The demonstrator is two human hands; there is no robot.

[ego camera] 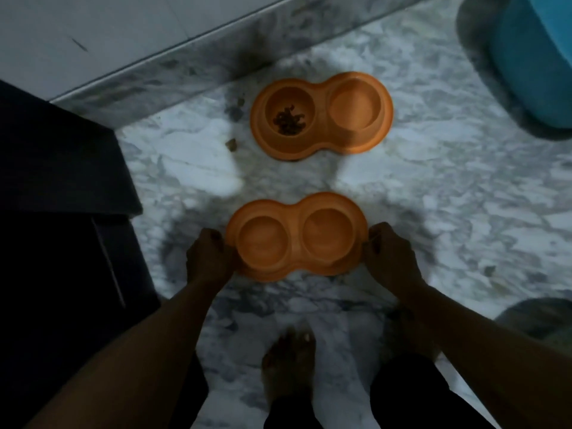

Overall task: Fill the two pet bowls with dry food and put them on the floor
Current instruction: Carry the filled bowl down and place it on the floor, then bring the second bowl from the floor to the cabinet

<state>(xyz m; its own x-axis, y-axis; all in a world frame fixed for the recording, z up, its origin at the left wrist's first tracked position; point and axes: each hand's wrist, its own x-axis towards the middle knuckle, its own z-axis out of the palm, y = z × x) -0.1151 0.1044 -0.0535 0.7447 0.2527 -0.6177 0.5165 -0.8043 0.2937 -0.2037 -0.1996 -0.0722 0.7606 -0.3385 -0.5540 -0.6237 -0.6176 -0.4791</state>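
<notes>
The near double bowl (297, 203) looks like smooth orange plastic with a matt finish; the far double bowl (322, 140) is the same matt plastic; the dry food (289, 119) in it is dark and lumpy; the floor (433, 187) is polished, grey-veined marble; the blue tub (535, 57) looks like smooth plastic.

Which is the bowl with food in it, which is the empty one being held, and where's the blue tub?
far double bowl (312, 147), head view, on its front rim.
near double bowl (278, 205), head view, on its back rim.
blue tub (538, 63), head view, on its side wall.
</notes>
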